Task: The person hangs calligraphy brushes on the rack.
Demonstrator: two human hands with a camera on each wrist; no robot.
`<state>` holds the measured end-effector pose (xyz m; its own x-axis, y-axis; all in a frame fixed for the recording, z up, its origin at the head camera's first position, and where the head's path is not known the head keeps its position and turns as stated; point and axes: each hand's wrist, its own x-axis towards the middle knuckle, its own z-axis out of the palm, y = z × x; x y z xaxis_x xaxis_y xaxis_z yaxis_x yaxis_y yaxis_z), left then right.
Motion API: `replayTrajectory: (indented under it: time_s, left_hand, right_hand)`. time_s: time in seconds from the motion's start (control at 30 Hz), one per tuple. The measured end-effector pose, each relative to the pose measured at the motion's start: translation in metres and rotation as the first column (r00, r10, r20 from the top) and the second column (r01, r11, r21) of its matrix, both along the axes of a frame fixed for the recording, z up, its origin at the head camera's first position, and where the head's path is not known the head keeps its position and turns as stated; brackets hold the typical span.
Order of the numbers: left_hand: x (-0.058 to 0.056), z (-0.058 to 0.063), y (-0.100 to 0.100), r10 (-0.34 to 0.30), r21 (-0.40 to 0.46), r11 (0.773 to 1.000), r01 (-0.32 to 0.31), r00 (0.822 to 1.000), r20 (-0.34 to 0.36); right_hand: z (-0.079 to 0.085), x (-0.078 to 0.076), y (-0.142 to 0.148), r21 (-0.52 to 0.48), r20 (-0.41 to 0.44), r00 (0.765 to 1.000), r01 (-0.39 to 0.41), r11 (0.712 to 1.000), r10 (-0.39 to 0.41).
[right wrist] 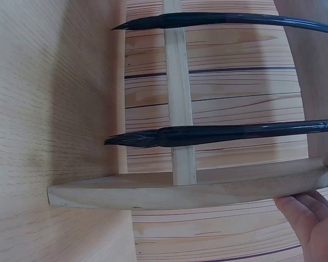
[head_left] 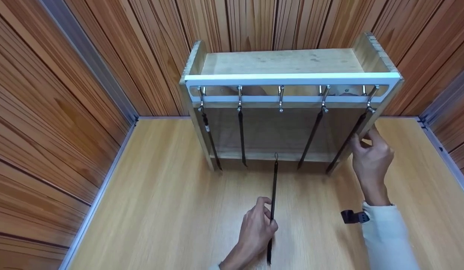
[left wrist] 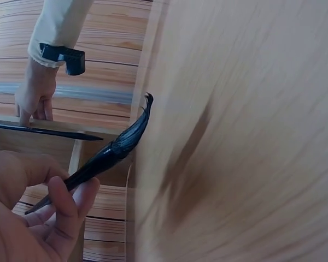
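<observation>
Between its thumb and fingers, my left hand (head_left: 256,227) pinches a black calligraphy brush (head_left: 274,183). A small loop tops its handle, and its dark bristle tip (left wrist: 132,134) points down near the tabletop. My right hand (head_left: 372,157) grips the right side panel (right wrist: 235,188) of a small wooden rack. Along the rack's front runs a white rail (head_left: 292,79) with several metal hooks. Two brushes hang on the left, one at the outer hook (head_left: 210,140) and one beside it (head_left: 242,135); on the right hang an inner brush (head_left: 310,138) and an outer brush (head_left: 346,144). The middle hook (head_left: 281,98) is above the held brush.
The rack's upper shelf (head_left: 280,62) is behind the rail. Wood-plank walls (head_left: 250,26) enclose the light wooden tabletop (head_left: 153,210) at the back and sides. A dark device (head_left: 354,216) sits at my right wrist.
</observation>
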<state>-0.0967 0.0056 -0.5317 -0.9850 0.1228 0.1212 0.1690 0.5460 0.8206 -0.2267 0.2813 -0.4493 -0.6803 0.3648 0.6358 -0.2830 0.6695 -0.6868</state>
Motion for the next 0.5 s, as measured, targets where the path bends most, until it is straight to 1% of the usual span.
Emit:
replayTrajectory:
  time_s: [0.13,0.3,0.5]
  left_hand:
    - [-0.003,0.002,0.0,-0.014,0.007,1.0,0.015,0.996,-0.085]
    - [-0.006,0.007,0.0,-0.015,0.016,1.0,0.018,0.991,-0.133]
    - [-0.009,0.013,0.001,-0.011,-0.009,1.0,0.009,0.981,-0.194]
  right_hand:
    - [0.001,0.0,-0.002,0.002,0.009,1.0,0.017,1.0,-0.017]
    - [0.002,-0.001,-0.002,0.008,0.0,1.0,0.031,0.999,-0.031]
    - [0.001,0.001,-0.001,-0.001,0.008,1.0,0.022,1.0,-0.022]
